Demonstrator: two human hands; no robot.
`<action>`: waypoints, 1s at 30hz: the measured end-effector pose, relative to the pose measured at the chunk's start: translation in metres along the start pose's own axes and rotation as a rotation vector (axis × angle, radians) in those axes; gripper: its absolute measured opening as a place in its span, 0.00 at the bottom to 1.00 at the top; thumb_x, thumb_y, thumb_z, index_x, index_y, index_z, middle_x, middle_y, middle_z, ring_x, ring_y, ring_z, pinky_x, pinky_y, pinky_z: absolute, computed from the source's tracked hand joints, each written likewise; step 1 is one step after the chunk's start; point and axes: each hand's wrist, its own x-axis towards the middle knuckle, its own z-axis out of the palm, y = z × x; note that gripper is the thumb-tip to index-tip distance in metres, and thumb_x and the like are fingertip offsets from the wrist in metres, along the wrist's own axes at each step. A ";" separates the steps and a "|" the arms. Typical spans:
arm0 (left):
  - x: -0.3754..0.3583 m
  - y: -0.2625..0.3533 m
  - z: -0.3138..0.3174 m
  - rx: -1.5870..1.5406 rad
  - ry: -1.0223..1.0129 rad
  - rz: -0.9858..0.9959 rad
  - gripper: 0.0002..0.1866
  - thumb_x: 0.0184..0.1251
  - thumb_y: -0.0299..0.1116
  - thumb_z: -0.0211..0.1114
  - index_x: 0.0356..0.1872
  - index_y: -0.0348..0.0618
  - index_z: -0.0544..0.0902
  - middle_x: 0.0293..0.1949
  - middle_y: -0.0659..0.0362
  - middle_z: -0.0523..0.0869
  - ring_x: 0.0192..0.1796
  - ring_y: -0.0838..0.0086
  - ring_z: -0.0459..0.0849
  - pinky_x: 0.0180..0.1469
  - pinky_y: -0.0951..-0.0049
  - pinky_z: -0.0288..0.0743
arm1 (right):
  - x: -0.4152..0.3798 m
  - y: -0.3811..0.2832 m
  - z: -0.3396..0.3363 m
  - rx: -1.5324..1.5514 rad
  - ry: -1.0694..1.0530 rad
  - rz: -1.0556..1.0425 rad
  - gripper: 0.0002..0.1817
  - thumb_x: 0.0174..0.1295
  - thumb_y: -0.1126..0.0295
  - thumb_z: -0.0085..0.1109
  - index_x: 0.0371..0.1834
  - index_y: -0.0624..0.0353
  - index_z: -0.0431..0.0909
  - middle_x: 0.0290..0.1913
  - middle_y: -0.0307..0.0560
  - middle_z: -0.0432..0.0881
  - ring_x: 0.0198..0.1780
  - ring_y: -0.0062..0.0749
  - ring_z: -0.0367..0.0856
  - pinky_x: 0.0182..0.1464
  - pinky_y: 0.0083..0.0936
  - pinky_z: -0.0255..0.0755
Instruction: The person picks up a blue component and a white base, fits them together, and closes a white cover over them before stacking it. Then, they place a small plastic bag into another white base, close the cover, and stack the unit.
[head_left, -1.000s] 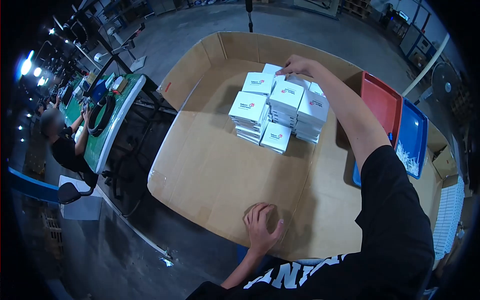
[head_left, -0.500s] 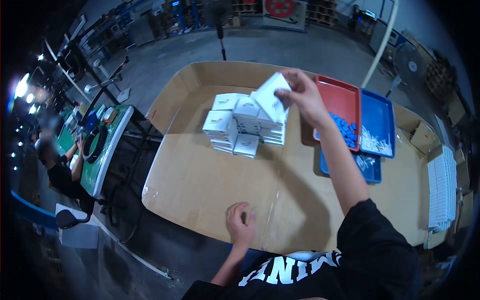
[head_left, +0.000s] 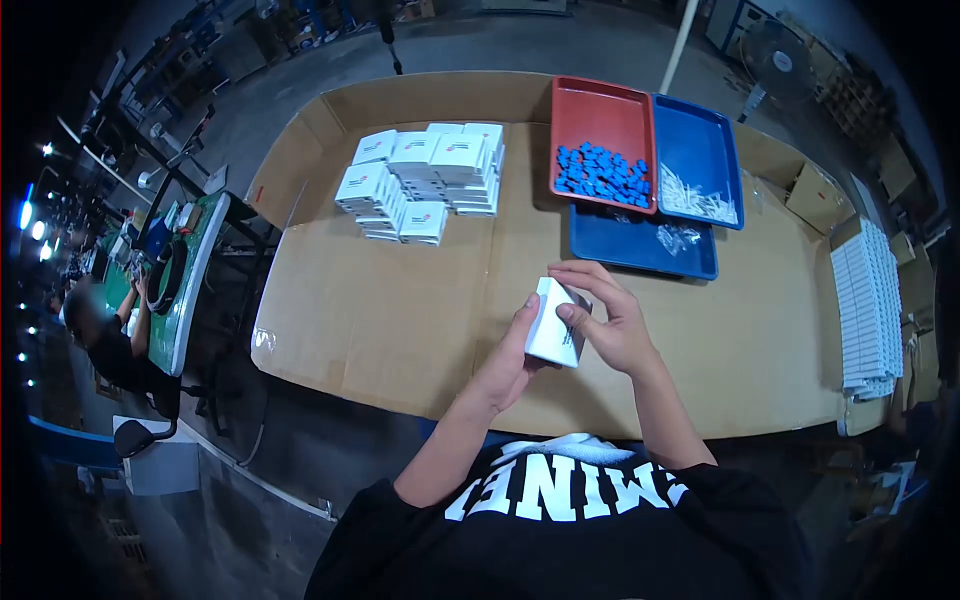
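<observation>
A small white box (head_left: 553, 325) is held between both hands in front of my chest, tilted, with dark print on one face. My left hand (head_left: 508, 362) grips it from the left side and below. On its right and upper side, my right hand (head_left: 612, 325) has its thumb on the printed face and its fingers over the top edge. Stacks of similar white boxes (head_left: 423, 222) stand on the cardboard-covered table (head_left: 400, 310), to the upper left of my hands.
A red tray (head_left: 602, 115) holds blue pieces; a blue tray (head_left: 697, 135) beside it holds white sticks. A lower blue tray (head_left: 620, 240) has small clear bags. White parts (head_left: 868, 310) are stacked far right. Another person (head_left: 115, 350) sits at a green table (head_left: 190, 290) on the left.
My right hand has come down from the stacks to my chest with a white box. My left hand has risen from the table's front edge and now grips it too. The view has shifted.
</observation>
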 end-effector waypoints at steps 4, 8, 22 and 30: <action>-0.004 -0.021 0.033 -0.055 0.070 0.008 0.34 0.85 0.63 0.43 0.73 0.46 0.69 0.58 0.57 0.83 0.61 0.70 0.85 0.62 0.65 0.82 | -0.038 -0.015 -0.013 -0.154 -0.026 -0.085 0.43 0.55 0.60 0.79 0.75 0.62 0.72 0.68 0.62 0.77 0.69 0.54 0.78 0.70 0.42 0.71; -0.005 -0.034 0.054 -0.086 0.052 0.010 0.33 0.85 0.62 0.47 0.73 0.47 0.69 0.58 0.57 0.83 0.58 0.71 0.87 0.60 0.69 0.83 | -0.057 -0.003 -0.012 -0.250 0.048 -0.239 0.51 0.57 0.48 0.73 0.78 0.70 0.64 0.72 0.67 0.73 0.71 0.62 0.75 0.71 0.46 0.70; 0.000 -0.035 0.059 -0.206 0.214 0.087 0.31 0.86 0.60 0.46 0.73 0.47 0.70 0.60 0.61 0.80 0.64 0.75 0.80 0.66 0.68 0.74 | -0.051 0.034 0.023 -0.243 0.175 -0.346 0.42 0.76 0.40 0.53 0.69 0.75 0.75 0.65 0.73 0.79 0.61 0.66 0.83 0.61 0.46 0.80; 0.004 -0.036 0.044 -0.214 0.215 0.072 0.32 0.86 0.61 0.46 0.75 0.48 0.68 0.62 0.60 0.79 0.65 0.73 0.79 0.67 0.67 0.74 | -0.051 0.032 0.024 -0.183 0.109 -0.235 0.40 0.76 0.40 0.53 0.71 0.70 0.74 0.66 0.70 0.77 0.64 0.63 0.81 0.64 0.44 0.77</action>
